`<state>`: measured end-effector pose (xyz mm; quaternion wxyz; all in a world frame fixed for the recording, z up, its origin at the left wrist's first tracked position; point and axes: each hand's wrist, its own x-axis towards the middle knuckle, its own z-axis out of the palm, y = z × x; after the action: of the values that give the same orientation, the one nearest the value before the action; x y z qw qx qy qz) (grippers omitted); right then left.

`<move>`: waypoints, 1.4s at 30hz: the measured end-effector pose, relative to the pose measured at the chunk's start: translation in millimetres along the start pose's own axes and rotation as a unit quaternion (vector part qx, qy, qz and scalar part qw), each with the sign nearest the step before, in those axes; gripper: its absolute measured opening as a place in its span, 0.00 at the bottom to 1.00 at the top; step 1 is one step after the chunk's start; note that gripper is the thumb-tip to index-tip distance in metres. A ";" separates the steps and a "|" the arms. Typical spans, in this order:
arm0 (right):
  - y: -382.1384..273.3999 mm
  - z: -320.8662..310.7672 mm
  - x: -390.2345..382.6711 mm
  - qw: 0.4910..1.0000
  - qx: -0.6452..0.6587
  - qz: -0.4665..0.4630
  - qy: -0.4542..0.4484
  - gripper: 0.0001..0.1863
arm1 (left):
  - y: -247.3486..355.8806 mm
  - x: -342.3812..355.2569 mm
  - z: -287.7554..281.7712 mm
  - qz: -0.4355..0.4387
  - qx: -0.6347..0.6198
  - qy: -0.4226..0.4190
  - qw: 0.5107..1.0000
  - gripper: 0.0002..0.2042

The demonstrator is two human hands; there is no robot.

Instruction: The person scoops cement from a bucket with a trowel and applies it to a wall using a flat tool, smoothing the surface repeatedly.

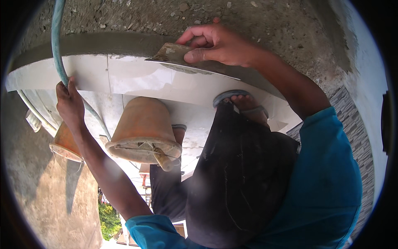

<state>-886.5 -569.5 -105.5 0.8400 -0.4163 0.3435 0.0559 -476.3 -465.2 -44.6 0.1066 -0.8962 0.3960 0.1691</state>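
My left hand (70, 101) is closed around a blue-green hose (58, 37), which runs up past the white tiled ledge and down behind my wrist. My right hand (217, 45) grips a flat, mortar-smeared plate (174, 52) with a thin straight edge, thumb on its face and fingers curled behind. The plate lies along the seam between the white tiles (89, 72) and a band of smooth grey mortar (112, 43); its handle, if any, is hidden. Wet grey smears mark the tile below it.
An orange, cement-stained bucket (143, 120) stands near my feet, a wooden-handled tool (162, 158) at its rim. Another orange bucket (66, 143) is at left. Rough, stony ground (141, 16) lies beyond the mortar. My sandalled foot (244, 103) rests beside the ledge.
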 end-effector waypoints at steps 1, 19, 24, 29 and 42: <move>-3.7 -2.1 6.5 0.999 -0.042 -0.024 0.016 0.30 | -0.6 -0.1 -0.1 0.000 -0.005 0.000 1.000 0.23; 11.4 -4.3 101.5 0.986 -0.137 0.018 0.091 0.27 | 6.7 -4.7 1.1 0.039 -0.018 0.049 0.998 0.17; -23.8 26.6 76.9 0.984 -0.145 -0.003 0.102 0.27 | 10.9 -5.6 -1.6 0.023 -0.014 0.034 0.999 0.18; -43.4 38.0 51.7 0.989 -0.077 -0.118 0.037 0.26 | 11.3 -4.9 -3.6 0.018 -0.021 0.020 0.999 0.18; 49.4 -31.2 102.4 0.991 -0.096 0.040 0.083 0.32 | 7.4 -4.1 -1.2 0.043 -0.004 0.038 0.998 0.17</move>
<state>-844.1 -580.1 -215.0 0.7615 -0.4844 0.4216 0.0878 -484.1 -467.8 -42.3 0.0809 -0.8847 0.4369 0.1409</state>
